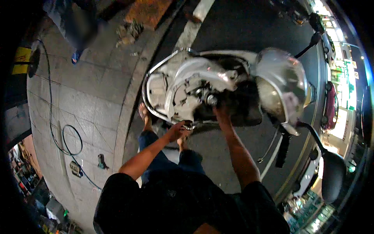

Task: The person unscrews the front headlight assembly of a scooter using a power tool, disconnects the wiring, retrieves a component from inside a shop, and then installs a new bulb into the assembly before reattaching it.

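A light-coloured motor scooter (194,70) stands in front of me with its seat off and its inside exposed. My left hand (176,131) is at the near lower edge of the body, its fingers curled by a small shiny metal part (189,127); what they hold is not clear. My right hand (221,113) reaches into the dark middle opening, next to a round metal part (211,100). Its fingers are lost in shadow and blur. A metal grab rail (144,91) curves around the rear end.
The scooter's front cover (280,70), black handlebar grip (283,150) and mirror (334,175) are on the right. A hose (50,97) lies across the tiled pavement (89,128), near a small dark object (102,161). A person (74,23) is at the upper left.
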`<state>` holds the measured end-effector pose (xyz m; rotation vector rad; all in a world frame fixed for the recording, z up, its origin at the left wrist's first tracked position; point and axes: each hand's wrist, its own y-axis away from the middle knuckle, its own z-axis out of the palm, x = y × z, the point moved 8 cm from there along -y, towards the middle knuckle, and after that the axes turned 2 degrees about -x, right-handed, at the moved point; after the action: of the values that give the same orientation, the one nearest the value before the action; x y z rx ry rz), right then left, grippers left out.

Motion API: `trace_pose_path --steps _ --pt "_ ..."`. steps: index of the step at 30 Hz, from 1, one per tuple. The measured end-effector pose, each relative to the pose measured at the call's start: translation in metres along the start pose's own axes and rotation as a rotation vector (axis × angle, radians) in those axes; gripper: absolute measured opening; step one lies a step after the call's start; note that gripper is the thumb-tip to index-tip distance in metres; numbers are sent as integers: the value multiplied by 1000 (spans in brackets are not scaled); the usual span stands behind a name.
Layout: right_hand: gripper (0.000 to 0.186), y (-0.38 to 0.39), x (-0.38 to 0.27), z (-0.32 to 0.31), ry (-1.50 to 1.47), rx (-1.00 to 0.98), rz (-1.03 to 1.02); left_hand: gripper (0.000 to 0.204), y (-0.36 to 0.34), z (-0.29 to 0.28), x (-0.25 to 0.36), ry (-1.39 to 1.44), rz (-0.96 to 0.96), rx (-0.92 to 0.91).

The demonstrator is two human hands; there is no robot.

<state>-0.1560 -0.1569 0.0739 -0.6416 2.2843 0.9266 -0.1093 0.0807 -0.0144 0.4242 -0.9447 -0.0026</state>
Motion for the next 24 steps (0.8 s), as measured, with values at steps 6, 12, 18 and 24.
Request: trace_pose_path --steps 6,12,18,24 --pt "54 10 -13 24 -693 -115 19 42 46 -20 -108 -689 -140 -100" --pt "54 5 -7 19 175 60 -339 36 71 52 -113 -691 -109 81" --pt "37 17 -83 19 295 -112 -569 16 116 116 -61 -174 -7 217" --pt "43 11 -59 3 118 -175 -388 16 69 58 -54 -124 109 517"
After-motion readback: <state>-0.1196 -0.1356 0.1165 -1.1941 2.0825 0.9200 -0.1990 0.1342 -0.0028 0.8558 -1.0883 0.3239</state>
